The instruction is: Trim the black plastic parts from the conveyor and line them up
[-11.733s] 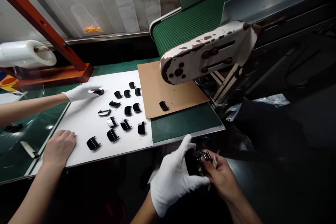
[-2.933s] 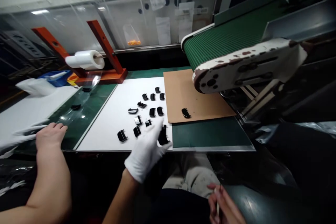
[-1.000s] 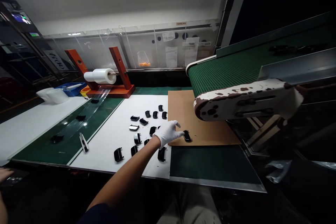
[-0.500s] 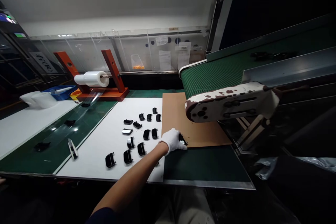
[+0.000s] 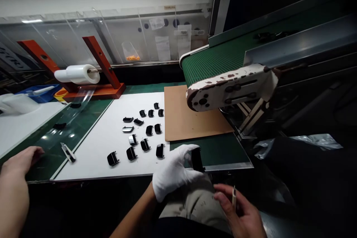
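Observation:
My left hand [image 5: 174, 171], in a white glove, grips a black plastic part [image 5: 197, 159] between thumb and fingers, over the table's front edge. Bare and lower down, my right hand [image 5: 240, 212] is closed round a slim pale-handled tool [image 5: 234, 197] with a thin dark tip, apparently a small knife; its full shape is hidden. Several similar black parts lie on the white sheet [image 5: 111, 109] to the left, the nearest a black part [image 5: 160, 150] just left of my glove. One part [image 5: 128, 129] shows a shiny face.
A flat cardboard sheet [image 5: 178, 119] lies beneath the green conveyor's [image 5: 214, 65] end. Another person's hand [image 5: 21, 163] rests at the left, near a box cutter [image 5: 68, 152]. A clear film roll [image 5: 82, 74] hangs on an orange stand [image 5: 103, 91]. Blue bin [image 5: 40, 95] behind.
My left hand lifted the black part off the cardboard and drew it toward me. My right hand with the slim tool and the other person's hand came into view.

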A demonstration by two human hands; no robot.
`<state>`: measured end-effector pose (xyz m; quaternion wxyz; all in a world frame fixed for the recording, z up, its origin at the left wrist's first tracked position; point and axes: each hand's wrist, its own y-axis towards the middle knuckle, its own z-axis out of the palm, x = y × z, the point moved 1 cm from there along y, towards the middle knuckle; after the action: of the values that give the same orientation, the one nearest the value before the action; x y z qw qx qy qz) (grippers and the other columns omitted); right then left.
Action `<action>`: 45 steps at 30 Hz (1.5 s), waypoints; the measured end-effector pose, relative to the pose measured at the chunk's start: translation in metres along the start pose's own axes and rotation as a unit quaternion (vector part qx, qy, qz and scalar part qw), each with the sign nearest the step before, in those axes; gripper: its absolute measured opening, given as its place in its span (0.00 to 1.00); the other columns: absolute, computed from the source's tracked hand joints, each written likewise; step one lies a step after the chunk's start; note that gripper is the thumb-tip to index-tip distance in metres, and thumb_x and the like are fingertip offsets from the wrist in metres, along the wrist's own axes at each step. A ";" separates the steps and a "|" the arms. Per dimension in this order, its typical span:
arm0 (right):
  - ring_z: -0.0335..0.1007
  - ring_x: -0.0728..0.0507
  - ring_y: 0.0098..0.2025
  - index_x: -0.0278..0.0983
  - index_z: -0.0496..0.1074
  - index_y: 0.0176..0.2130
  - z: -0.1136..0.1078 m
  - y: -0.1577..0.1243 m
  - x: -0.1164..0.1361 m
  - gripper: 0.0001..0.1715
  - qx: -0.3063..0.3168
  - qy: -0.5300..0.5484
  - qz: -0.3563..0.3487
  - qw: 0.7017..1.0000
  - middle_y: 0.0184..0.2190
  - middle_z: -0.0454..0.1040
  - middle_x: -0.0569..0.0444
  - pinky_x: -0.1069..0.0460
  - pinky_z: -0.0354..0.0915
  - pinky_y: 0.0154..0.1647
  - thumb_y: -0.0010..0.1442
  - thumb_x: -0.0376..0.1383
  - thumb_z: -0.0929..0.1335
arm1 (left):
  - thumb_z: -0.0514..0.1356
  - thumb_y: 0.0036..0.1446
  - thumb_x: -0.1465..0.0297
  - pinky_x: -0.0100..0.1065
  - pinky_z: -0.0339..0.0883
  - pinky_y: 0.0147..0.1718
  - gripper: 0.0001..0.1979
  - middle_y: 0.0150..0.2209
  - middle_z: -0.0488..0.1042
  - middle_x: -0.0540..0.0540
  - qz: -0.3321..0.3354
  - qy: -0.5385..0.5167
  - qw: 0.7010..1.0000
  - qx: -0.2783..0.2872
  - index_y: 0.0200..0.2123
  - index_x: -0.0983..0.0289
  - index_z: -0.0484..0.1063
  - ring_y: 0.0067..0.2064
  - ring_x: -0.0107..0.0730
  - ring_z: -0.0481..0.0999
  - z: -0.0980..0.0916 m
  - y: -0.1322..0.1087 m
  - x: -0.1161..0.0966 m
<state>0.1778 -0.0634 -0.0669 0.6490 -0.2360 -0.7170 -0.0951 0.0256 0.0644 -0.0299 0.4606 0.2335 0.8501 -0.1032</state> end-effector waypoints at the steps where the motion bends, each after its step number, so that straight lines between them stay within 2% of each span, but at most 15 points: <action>1: 0.75 0.44 0.31 0.39 0.78 0.37 0.000 0.002 0.009 0.21 0.003 -0.017 -0.035 0.999 0.28 0.78 0.52 0.56 0.69 0.30 0.50 0.51 0.72 | 0.71 0.43 0.65 0.33 0.72 0.43 0.32 0.46 0.74 0.53 0.008 -0.016 1.000 -0.007 0.52 0.59 0.67 0.42 0.35 0.76 0.002 -0.011 -0.005; 6: 0.76 0.43 0.30 0.40 0.78 0.36 0.005 0.001 0.039 0.11 0.095 -0.079 -0.175 0.977 0.32 0.80 0.50 0.56 0.67 0.22 0.55 0.43 0.71 | 0.71 0.42 0.67 0.38 0.72 0.47 0.31 0.46 0.74 0.55 0.058 -0.028 0.995 -0.070 0.51 0.58 0.68 0.45 0.40 0.76 0.009 -0.045 -0.016; 10: 0.75 0.43 0.31 0.40 0.77 0.32 0.009 -0.010 0.041 0.10 0.071 -0.084 -0.177 0.978 0.28 0.78 0.51 0.55 0.66 0.22 0.56 0.43 0.70 | 0.71 0.43 0.65 0.38 0.72 0.48 0.34 0.48 0.74 0.56 0.075 -0.002 0.992 -0.101 0.54 0.57 0.65 0.47 0.42 0.75 0.011 -0.059 -0.017; 15: 0.75 0.43 0.34 0.41 0.78 0.31 0.011 -0.019 0.038 0.08 0.030 -0.071 -0.172 0.982 0.30 0.79 0.52 0.55 0.66 0.24 0.55 0.43 0.71 | 0.70 0.45 0.66 0.36 0.72 0.47 0.33 0.46 0.75 0.57 0.082 0.022 0.992 -0.097 0.55 0.60 0.65 0.45 0.39 0.76 0.015 -0.065 -0.017; 20: 0.74 0.44 0.31 0.41 0.78 0.31 0.007 -0.019 0.035 0.06 0.062 -0.098 -0.219 0.969 0.31 0.79 0.51 0.55 0.66 0.26 0.56 0.40 0.71 | 0.70 0.44 0.69 0.36 0.71 0.49 0.33 0.49 0.75 0.58 0.073 0.011 0.993 -0.092 0.55 0.60 0.65 0.47 0.41 0.76 0.020 -0.065 -0.018; 22: 0.71 0.45 0.28 0.41 0.78 0.31 0.005 -0.018 0.033 0.11 0.062 -0.082 -0.194 0.976 0.28 0.77 0.52 0.55 0.64 0.25 0.54 0.45 0.71 | 0.71 0.42 0.69 0.36 0.71 0.49 0.32 0.48 0.75 0.57 0.079 -0.016 0.993 -0.085 0.53 0.60 0.67 0.47 0.40 0.76 0.020 -0.065 -0.020; 24: 0.65 0.47 0.23 0.40 0.77 0.37 0.002 -0.017 0.033 0.28 0.078 -0.046 -0.152 0.984 0.24 0.72 0.55 0.54 0.60 0.22 0.52 0.59 0.66 | 0.72 0.41 0.67 0.35 0.71 0.48 0.32 0.46 0.76 0.55 0.080 -0.063 0.992 -0.075 0.51 0.59 0.69 0.46 0.40 0.76 0.020 -0.065 -0.023; 26: 0.59 0.48 0.21 0.40 0.74 0.45 -0.003 -0.013 0.035 0.40 0.109 -0.028 -0.113 0.987 0.21 0.65 0.58 0.54 0.57 0.21 0.54 0.66 0.57 | 0.73 0.40 0.66 0.35 0.71 0.49 0.32 0.46 0.76 0.55 0.075 -0.123 0.987 -0.069 0.50 0.58 0.69 0.46 0.40 0.76 0.020 -0.066 -0.025; 29: 0.58 0.48 0.22 0.40 0.73 0.43 -0.015 -0.005 0.044 0.29 0.137 -0.086 -0.090 0.983 0.20 0.61 0.59 0.54 0.57 0.24 0.63 0.56 0.56 | 0.73 0.43 0.66 0.36 0.71 0.49 0.31 0.46 0.76 0.55 0.065 -0.213 0.974 -0.050 0.51 0.58 0.69 0.47 0.41 0.76 0.018 -0.067 -0.028; 31: 0.61 0.47 0.24 0.40 0.73 0.35 -0.023 0.001 0.051 0.21 0.173 -0.140 -0.115 0.968 0.21 0.64 0.58 0.54 0.59 0.26 0.64 0.50 0.59 | 0.72 0.44 0.67 0.36 0.71 0.49 0.30 0.46 0.75 0.55 0.060 -0.248 0.966 -0.031 0.51 0.60 0.69 0.47 0.41 0.76 0.016 -0.068 -0.030; 33: 0.65 0.46 0.27 0.40 0.70 0.30 -0.029 0.006 0.059 0.20 0.228 -0.173 -0.149 0.946 0.25 0.68 0.56 0.53 0.61 0.27 0.65 0.48 0.59 | 0.73 0.43 0.69 0.35 0.70 0.50 0.31 0.47 0.75 0.56 0.059 -0.260 0.963 -0.027 0.51 0.61 0.69 0.48 0.41 0.76 0.015 -0.070 -0.032; 38: 0.67 0.46 0.29 0.42 0.66 0.41 -0.028 0.009 0.082 0.16 0.294 -0.223 -0.186 0.911 0.28 0.69 0.57 0.52 0.62 0.29 0.68 0.45 0.55 | 0.73 0.41 0.69 0.36 0.69 0.50 0.31 0.46 0.75 0.55 0.062 -0.244 0.967 -0.035 0.50 0.61 0.70 0.47 0.41 0.75 0.016 -0.072 -0.035; 41: 0.67 0.45 0.27 0.41 0.65 0.36 -0.021 0.005 0.094 0.27 0.312 -0.288 -0.234 0.874 0.27 0.70 0.57 0.51 0.61 0.27 0.62 0.58 0.55 | 0.73 0.40 0.67 0.37 0.69 0.49 0.31 0.45 0.75 0.57 0.045 -0.233 0.971 -0.022 0.50 0.64 0.70 0.45 0.43 0.76 0.017 -0.073 -0.035; 43: 0.66 0.44 0.23 0.40 0.64 0.31 -0.018 0.003 0.098 0.36 0.295 -0.354 -0.282 0.842 0.24 0.69 0.57 0.50 0.58 0.23 0.51 0.68 0.57 | 0.74 0.39 0.67 0.37 0.69 0.49 0.33 0.46 0.75 0.58 0.037 -0.231 0.972 -0.019 0.50 0.64 0.70 0.45 0.43 0.76 0.017 -0.074 -0.036; 45: 0.66 0.43 0.21 0.39 0.64 0.30 -0.016 0.001 0.099 0.40 0.265 -0.413 -0.327 0.808 0.21 0.69 0.56 0.50 0.56 0.20 0.43 0.72 0.60 | 0.75 0.37 0.67 0.36 0.70 0.48 0.34 0.45 0.76 0.57 0.040 -0.238 0.970 -0.028 0.50 0.64 0.70 0.45 0.42 0.76 0.016 -0.075 -0.037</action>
<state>0.1880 -0.0482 0.0319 0.2594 0.1760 -0.9496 -0.0016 0.0178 -0.0186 -0.0108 0.6597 0.2229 0.7087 -0.1135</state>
